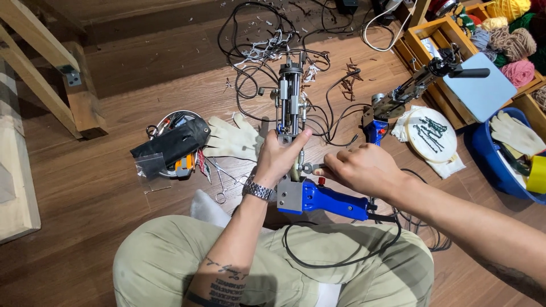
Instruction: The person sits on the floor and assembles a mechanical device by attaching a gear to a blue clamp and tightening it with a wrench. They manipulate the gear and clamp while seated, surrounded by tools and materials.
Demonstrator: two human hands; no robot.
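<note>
Tufting gun (296,142) with a blue handle, held upright over the lap above the wooden floor (114,176), needle end pointing away — steadied so the mechanism faces up for access. Left hand (277,156) wrapped firmly round the metal body, thumb pressed along the frame to stop it turning. Right hand (364,169) closed on a small metal tool (310,168) whose tip meets the gun's side just above the handle, beside a red button. Black cable (341,258) looping from the handle across the knees. White gloves (230,138), scissors (224,182) and a black pouch (170,142) lying near on the floor, within easy reach; second gun (398,99) resting further right — well apart.
</note>
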